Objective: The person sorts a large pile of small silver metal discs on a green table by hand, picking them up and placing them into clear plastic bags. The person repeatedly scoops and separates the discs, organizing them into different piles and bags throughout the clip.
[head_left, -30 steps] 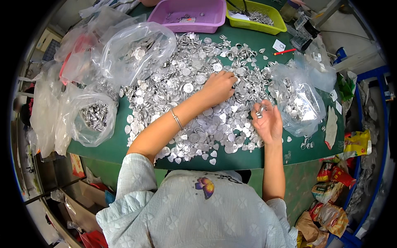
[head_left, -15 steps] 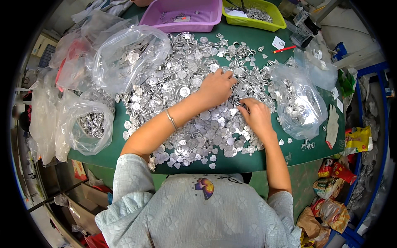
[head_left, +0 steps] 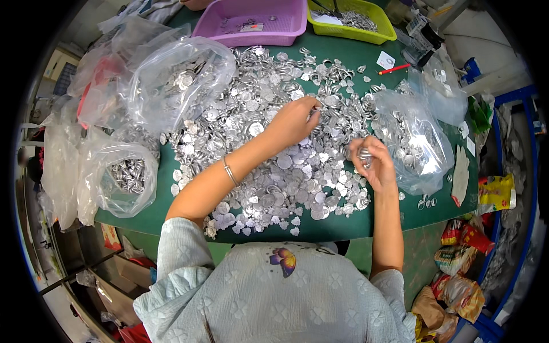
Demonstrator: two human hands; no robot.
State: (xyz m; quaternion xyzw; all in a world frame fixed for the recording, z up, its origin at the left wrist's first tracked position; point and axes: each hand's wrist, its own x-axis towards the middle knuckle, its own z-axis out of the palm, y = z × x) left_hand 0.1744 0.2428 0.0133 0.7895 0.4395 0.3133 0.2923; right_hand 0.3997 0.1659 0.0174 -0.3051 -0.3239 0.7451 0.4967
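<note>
A wide heap of small silver metal pieces (head_left: 269, 148) covers the middle of the green table (head_left: 337, 228). My left hand (head_left: 293, 121) lies palm down on the heap, fingertips pinching among pieces near its far side. A thin bracelet (head_left: 230, 170) circles that wrist. My right hand (head_left: 373, 166) is lifted just above the heap's right edge, fingers curled around a small bunch of silver pieces (head_left: 363, 154).
Clear plastic bags of metal pieces lie at the left (head_left: 123, 177), back left (head_left: 177, 86) and right (head_left: 417, 143). A purple tray (head_left: 251, 23) and a yellow-green tray (head_left: 349, 20) stand at the back. A red pen (head_left: 393, 69) lies beyond the heap. Snack packets (head_left: 457, 251) sit at lower right.
My right hand went down onto the heap half a second ago and is now raised again with pieces in it. My left hand stayed on the far part of the heap.
</note>
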